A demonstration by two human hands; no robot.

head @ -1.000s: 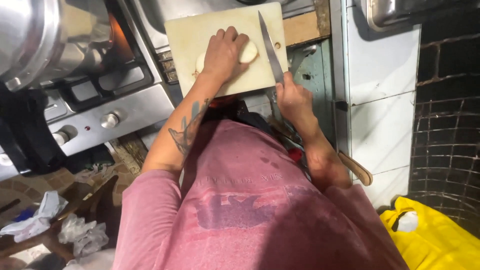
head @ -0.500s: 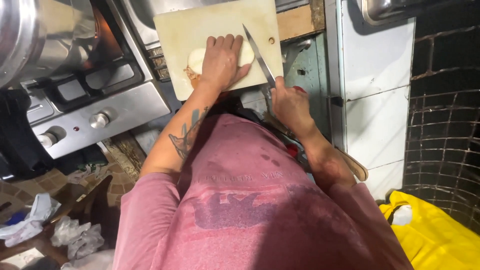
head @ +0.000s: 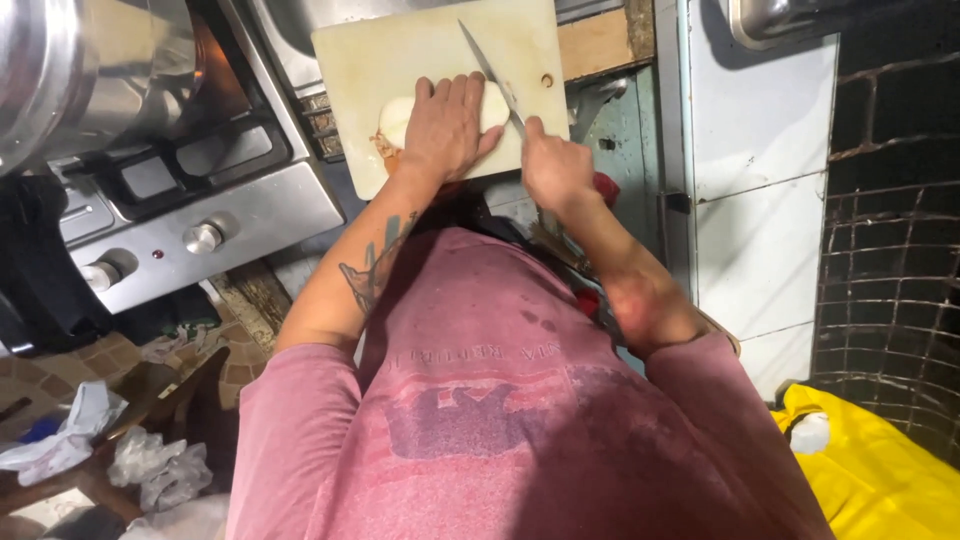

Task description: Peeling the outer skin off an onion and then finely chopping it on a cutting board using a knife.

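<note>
My left hand [head: 447,127] lies flat on a peeled white onion [head: 400,115] that rests on a pale cutting board [head: 420,45], with brownish peel scraps at the onion's left end. My right hand [head: 553,172] grips the handle of a kitchen knife [head: 488,70]. The blade points up and left, and its edge meets the right end of the onion beside my left fingers. Most of the onion is hidden under my palm.
A steel gas stove [head: 215,215] with two knobs stands to the left, with a large metal pot [head: 80,75] on it. A white tiled counter side [head: 760,200] is at the right. Yellow plastic [head: 870,470] lies at bottom right, crumpled bags [head: 110,450] at bottom left.
The knife has swung from the board's right edge in toward the onion, and my right hand has moved up and left. My left hand has stayed on the onion.
</note>
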